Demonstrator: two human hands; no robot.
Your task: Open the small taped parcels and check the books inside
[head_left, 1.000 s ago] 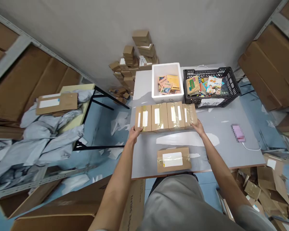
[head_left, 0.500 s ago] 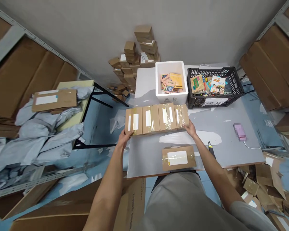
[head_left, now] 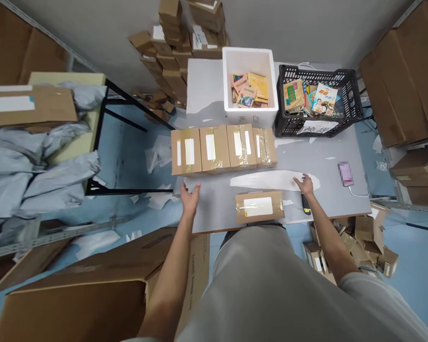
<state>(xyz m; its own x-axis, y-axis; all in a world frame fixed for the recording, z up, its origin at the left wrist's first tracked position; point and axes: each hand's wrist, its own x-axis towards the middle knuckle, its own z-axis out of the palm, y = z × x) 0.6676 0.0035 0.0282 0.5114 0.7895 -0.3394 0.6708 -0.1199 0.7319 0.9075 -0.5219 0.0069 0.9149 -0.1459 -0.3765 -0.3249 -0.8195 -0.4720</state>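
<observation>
Several taped cardboard boxes [head_left: 216, 151] with white labels stand side by side in a row on the grey table [head_left: 214, 199]. My left hand [head_left: 190, 198] is just below the row's left end, fingers spread and holding nothing. Over a white bare patch [head_left: 264, 180] on the tabletop, my right hand [head_left: 304, 184] is open and empty. A utility knife [head_left: 306, 204] with a black and yellow body lies just under that hand. Close to my body, a single taped box [head_left: 259, 207] with a white label rests at the table's front edge.
Behind the row stand a white foam box [head_left: 249, 115] with small booklets and a black plastic crate [head_left: 319, 128] with books. A pink phone [head_left: 345, 174] on a cable lies at right. Grey parcels [head_left: 60, 175] cover a side table at left. A large open carton [head_left: 74, 304] stands below.
Both hands have let go of the row's ends. The left has drawn back toward me; the right has moved right, near the knife. The view has shifted.
</observation>
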